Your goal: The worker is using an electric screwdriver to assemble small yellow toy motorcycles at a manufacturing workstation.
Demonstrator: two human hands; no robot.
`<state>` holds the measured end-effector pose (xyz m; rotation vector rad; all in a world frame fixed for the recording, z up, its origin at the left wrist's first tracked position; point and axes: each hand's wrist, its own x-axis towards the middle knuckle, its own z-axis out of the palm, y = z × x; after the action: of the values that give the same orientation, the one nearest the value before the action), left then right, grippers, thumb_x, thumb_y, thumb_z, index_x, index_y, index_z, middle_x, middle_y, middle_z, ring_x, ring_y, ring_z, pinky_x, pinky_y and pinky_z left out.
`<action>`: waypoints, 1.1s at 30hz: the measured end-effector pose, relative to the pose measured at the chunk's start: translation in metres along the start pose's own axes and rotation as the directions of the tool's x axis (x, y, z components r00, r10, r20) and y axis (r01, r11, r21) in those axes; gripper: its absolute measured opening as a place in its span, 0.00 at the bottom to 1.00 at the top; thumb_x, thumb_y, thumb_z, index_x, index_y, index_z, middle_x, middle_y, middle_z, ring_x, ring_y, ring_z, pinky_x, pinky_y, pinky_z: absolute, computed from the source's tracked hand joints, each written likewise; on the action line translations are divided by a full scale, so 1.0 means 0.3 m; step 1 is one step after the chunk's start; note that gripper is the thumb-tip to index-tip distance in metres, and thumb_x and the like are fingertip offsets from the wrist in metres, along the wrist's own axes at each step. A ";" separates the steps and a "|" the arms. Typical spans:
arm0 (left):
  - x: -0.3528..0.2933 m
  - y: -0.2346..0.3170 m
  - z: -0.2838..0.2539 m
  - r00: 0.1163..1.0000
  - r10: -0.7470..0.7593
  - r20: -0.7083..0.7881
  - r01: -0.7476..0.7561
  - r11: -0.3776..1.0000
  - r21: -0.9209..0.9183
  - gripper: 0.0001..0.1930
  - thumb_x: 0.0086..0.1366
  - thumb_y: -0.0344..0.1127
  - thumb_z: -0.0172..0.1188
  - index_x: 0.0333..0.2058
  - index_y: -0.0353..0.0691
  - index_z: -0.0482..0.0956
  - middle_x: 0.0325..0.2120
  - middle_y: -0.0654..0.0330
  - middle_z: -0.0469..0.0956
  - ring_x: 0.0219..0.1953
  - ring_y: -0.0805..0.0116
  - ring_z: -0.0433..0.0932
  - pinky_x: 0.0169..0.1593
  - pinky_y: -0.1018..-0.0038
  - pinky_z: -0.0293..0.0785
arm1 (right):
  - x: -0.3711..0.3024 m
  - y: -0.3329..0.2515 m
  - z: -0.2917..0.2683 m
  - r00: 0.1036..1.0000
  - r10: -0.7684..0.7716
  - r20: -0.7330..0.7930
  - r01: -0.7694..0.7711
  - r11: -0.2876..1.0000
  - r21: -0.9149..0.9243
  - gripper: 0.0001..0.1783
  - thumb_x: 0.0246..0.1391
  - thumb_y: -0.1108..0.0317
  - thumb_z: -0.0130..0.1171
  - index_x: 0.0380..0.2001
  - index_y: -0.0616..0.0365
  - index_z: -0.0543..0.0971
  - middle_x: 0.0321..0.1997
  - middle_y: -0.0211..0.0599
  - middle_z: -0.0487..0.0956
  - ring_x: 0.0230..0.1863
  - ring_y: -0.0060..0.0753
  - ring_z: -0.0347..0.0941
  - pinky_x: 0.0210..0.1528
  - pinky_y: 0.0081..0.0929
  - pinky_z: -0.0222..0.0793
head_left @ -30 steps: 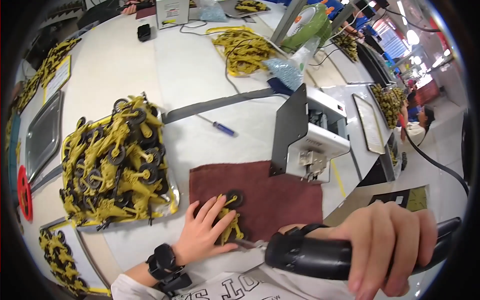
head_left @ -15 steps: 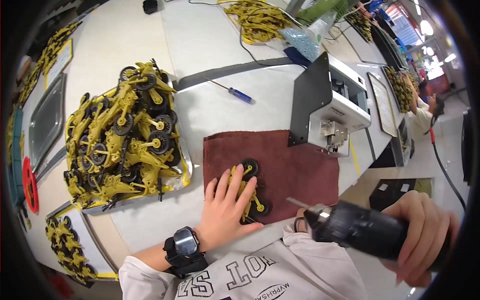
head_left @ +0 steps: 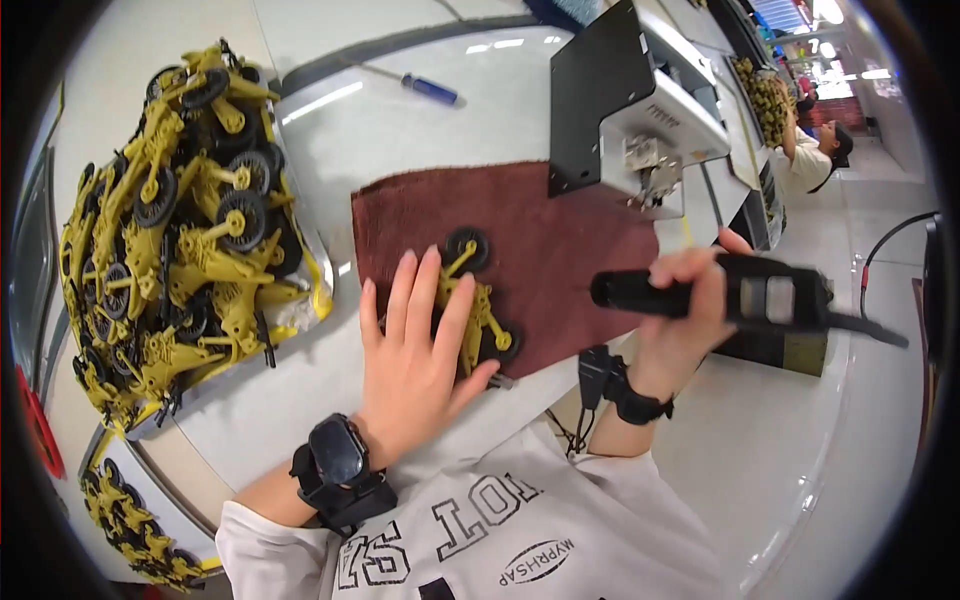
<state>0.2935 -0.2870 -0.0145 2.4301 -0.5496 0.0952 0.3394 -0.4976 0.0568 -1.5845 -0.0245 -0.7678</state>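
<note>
On a dark red cloth (head_left: 570,250) lies a yellow toy motorcycle (head_left: 478,312) with black wheels. My left hand (head_left: 412,345) rests over its left side, fingers stretched and spread, hiding part of it. My right hand (head_left: 690,295) grips a black electric screwdriver (head_left: 757,290) by its body. The tool is held nearly level above the cloth's right side, its front end toward the toy and apart from it. I cannot make out the bit's tip.
A tray (head_left: 318,285) heaped with yellow toy motorcycles stands at the left, and a smaller tray (head_left: 180,480) holds more. Behind the cloth are a blue-handled screwdriver (head_left: 430,89) and a black-and-white machine (head_left: 640,110). Another person (head_left: 810,155) works at far right.
My right hand has brought the electric screwdriver in from the lower right to above the cloth and turned it. My left hand stays on the toy motorcycle. The whole view has shifted.
</note>
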 end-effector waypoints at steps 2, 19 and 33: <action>0.003 -0.012 0.005 1.000 -0.006 0.010 0.006 1.000 -0.004 0.42 0.46 0.50 0.65 0.58 0.38 0.60 0.61 0.41 0.51 0.62 0.43 0.51 0.60 0.47 0.44 | -0.013 0.009 0.000 0.999 -0.046 0.018 0.045 0.996 0.080 0.27 0.48 0.71 0.57 0.50 0.67 0.61 0.24 0.37 0.72 0.22 0.30 0.68 0.31 0.29 0.69; 0.022 -0.036 -0.009 0.998 0.042 0.045 -0.041 0.999 -0.009 0.43 0.41 0.56 0.66 0.56 0.44 0.65 0.60 0.43 0.54 0.59 0.50 0.58 0.57 0.57 0.52 | -0.002 0.082 -0.062 0.951 0.049 0.304 -0.121 0.967 0.223 0.41 0.45 0.55 0.65 0.57 0.56 0.56 0.23 0.37 0.70 0.21 0.35 0.69 0.42 0.44 0.70; 0.018 -0.040 -0.004 0.998 0.050 0.023 -0.049 0.998 -0.047 0.38 0.46 0.54 0.63 0.55 0.43 0.67 0.61 0.43 0.54 0.59 0.49 0.58 0.57 0.59 0.50 | 0.409 -0.028 -0.032 0.980 -0.201 0.006 0.200 0.976 0.082 0.55 0.38 0.17 0.30 0.45 0.61 0.65 0.14 0.34 0.69 0.13 0.30 0.63 0.23 0.33 0.65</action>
<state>0.3034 -0.2798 -0.0194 2.3756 -0.6166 0.0728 0.4262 -0.5552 0.1226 -1.5247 -0.2261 -0.9013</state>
